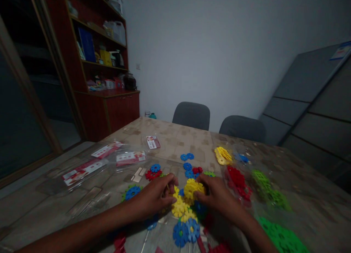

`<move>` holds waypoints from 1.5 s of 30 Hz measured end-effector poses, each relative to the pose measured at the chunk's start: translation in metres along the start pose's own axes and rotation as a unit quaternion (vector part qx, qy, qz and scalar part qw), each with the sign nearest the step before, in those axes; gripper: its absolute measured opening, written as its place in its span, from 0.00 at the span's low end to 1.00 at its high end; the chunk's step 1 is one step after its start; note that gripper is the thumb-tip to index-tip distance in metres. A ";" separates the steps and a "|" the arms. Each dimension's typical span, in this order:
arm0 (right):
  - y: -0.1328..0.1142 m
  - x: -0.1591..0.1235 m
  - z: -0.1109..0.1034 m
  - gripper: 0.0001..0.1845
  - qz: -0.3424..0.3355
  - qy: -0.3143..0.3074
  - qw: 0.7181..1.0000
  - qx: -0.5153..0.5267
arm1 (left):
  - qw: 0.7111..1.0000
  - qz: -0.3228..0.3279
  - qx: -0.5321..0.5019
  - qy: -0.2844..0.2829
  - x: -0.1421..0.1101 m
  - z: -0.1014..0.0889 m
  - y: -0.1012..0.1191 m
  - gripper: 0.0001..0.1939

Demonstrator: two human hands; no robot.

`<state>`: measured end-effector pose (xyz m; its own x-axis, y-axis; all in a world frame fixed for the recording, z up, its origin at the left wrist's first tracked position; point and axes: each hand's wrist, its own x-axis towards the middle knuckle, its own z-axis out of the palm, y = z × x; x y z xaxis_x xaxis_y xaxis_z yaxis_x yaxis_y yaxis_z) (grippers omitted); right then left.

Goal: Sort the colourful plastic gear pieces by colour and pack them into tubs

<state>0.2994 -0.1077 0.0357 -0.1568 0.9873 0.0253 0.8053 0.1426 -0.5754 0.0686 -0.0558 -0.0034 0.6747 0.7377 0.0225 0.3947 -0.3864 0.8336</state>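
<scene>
Labels (131, 157) mid-left are illegible, packaging (248, 151) mid-right holds a blue piece (243, 158), right hand (210, 191) pinches yellow discs (191, 191), left hand (160, 191) grip unclear.

The room looked like a home's dining area: grey chairs (191, 114) lined the table's (196, 141) far edge, and a shelved wooden cabinet (123, 112) stood beyond its far-left corner.

The right hand (207, 192) is gripping stacked yellow discs (191, 190); the left hand (161, 194), fingers curled, is sitting left of that grip. Blue discs (180, 234) are lying on its near side, red pieces (236, 177) to its right, and gray chairs (191, 115) are standing beyond.
</scene>
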 end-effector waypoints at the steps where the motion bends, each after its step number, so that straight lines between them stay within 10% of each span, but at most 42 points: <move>1: 0.005 0.004 -0.012 0.04 0.012 0.017 1.000 -0.012 | 1.000 0.004 0.007 -0.002 0.000 -0.001 -0.001 0.12; 9: 0.083 0.062 -0.114 0.14 0.216 0.131 0.964 -0.087 | 0.998 0.008 0.055 -0.014 -0.001 -0.003 0.002 0.12; 17: 0.111 0.075 -0.129 0.18 0.259 0.126 0.957 -0.030 | 0.995 0.014 0.097 -0.028 0.002 -0.015 -0.001 0.11; 24: 0.049 -0.001 -0.081 0.12 0.091 0.048 0.995 0.008 | 0.988 0.041 0.142 -0.041 0.001 -0.069 0.004 0.07; 29: 0.006 -0.050 -0.021 0.09 0.001 -0.168 0.985 -0.041 | 0.973 0.015 0.197 -0.118 -0.011 -0.082 0.015 0.09; 37: 0.026 -0.035 0.025 0.24 0.028 -0.078 0.991 -0.108 | 0.961 0.016 0.211 -0.180 -0.010 -0.057 0.017 0.18; 45: 0.032 -0.034 0.028 0.16 0.024 -0.071 0.995 -0.066 | 0.960 0.066 0.198 -0.188 -0.015 -0.029 0.023 0.13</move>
<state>0.3147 -0.1388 -0.0064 -0.1871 0.9748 -0.1212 0.8809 0.1119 -0.4598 0.0496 -0.0594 0.0319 0.8833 0.4446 -0.1488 0.4457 -0.6978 0.5607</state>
